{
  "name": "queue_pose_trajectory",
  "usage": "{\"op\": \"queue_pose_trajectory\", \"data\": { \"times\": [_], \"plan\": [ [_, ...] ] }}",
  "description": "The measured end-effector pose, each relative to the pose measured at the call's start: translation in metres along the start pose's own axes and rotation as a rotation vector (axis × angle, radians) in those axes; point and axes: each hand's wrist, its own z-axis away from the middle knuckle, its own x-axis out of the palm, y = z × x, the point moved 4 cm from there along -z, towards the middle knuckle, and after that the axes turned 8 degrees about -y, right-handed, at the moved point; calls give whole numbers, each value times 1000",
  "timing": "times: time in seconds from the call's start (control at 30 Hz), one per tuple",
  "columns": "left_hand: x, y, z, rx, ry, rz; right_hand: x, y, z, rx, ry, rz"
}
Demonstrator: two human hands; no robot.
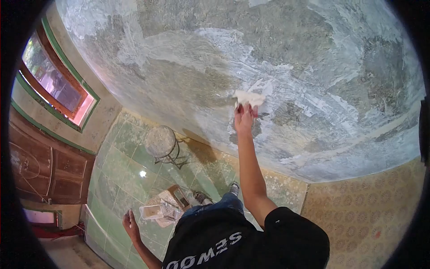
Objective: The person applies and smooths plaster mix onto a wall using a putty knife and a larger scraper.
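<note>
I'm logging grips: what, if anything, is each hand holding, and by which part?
The right hand holds a pale, flat piece by its lower edge; the left hand appears empty.

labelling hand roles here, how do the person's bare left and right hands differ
The bare right hand is raised at the mottled grey plaster wall; the bare left hand is held lower, over the green tiled floor. The right hand grips a flat, off-white piece; the left hand shows no visible object. Both are ungloved.

Fisheye distortion, black corners, glare on floor (123, 179)
</note>
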Motion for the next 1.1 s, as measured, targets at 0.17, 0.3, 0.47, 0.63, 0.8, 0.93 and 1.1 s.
{"op": "queue_pose_trajectory", "data": {
  "times": [0.17,0.3,0.47,0.63,0.8,0.93,1.1],
  "plan": [
    [8,-2,-8,-68,-15,55,100,-35,-20,-66,-30,-3],
    [23,-3,-14,-26,-39,161,164,-67,-14,-167,-126,39],
    [30,6,-22,-86,102,55,102,-92,5,-357,-218,714],
    [37,8,-38,-87,-9,247,8,-86,7,-118,87,240],
    [51,-20,-55,-81,21,216,6,-82,-4,-144,200,196],
    [57,-14,-66,-92,-55,251,5,-83,-5,-121,259,169],
    [74,20,-76,3,-100,244,78,-82,-13,-124,-126,291]
  ]
}}
